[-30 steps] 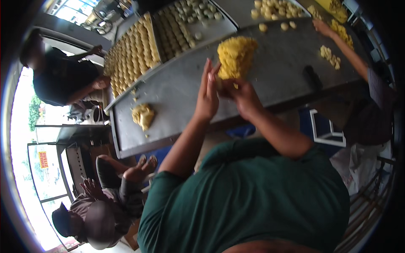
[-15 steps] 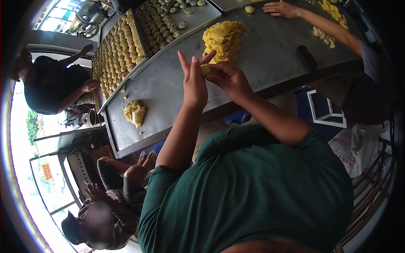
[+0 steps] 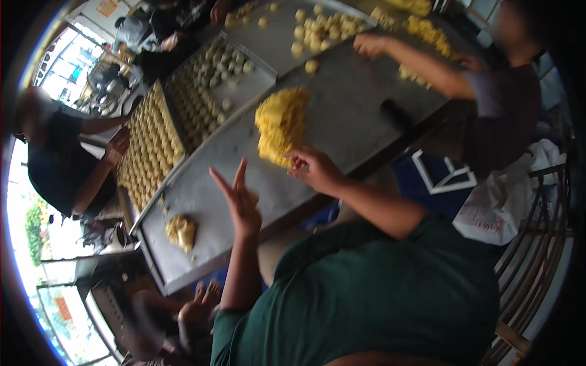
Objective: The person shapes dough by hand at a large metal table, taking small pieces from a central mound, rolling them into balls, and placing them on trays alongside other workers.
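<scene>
My left hand (image 3: 243, 210) is raised over the near side of the metal table, with two fingers pointing up and apart. A small pale piece of dough (image 3: 253, 196) shows at its inner side, held by the other fingers and partly hidden. My right hand (image 3: 320, 172) reaches to the near edge of a tall, crumbly yellow mound of filling (image 3: 282, 125), its bent fingertips pinching there. Left of my hands, a smooth yellow lump of dough (image 3: 180, 233) lies on the tabletop with a few crumbs around it.
A tray of round dough balls (image 3: 146, 152) stands at the left, beside a darker tray (image 3: 198, 107) of balls. Further balls (image 3: 323, 30) are heaped at the back. A co-worker's arm (image 3: 421, 64) reaches in from the right near a dark object (image 3: 395, 114). Another person (image 3: 67, 155) handles the left tray.
My hands have come apart: the right has moved from the dough piece to the yellow mound, while the left keeps the piece. The whole view has shifted, showing more of the table's far end.
</scene>
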A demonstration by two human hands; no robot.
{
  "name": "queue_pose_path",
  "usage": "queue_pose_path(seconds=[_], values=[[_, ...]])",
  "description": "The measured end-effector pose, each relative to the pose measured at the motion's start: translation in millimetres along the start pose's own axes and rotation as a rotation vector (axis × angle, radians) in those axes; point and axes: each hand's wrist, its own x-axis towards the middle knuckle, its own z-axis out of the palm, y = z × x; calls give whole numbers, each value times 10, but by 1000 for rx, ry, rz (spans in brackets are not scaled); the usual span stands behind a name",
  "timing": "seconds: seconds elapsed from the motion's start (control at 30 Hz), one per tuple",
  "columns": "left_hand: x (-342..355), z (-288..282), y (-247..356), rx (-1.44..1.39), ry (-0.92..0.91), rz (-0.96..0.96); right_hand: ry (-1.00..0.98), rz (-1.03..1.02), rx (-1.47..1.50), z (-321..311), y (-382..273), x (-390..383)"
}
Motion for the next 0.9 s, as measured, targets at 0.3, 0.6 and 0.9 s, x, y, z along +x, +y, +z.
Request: queue_pose_path(seconds=[0.3,0.6,0.9], values=[[100,-348,-65,755,-48,-68,196,-247,-628,-411,566,348],[-276,-633,-319,906,6,149,114,-170,-508,-369,458,339],[-10,-550,253,689,609,882,114,-90,-564,-476,432,340]])
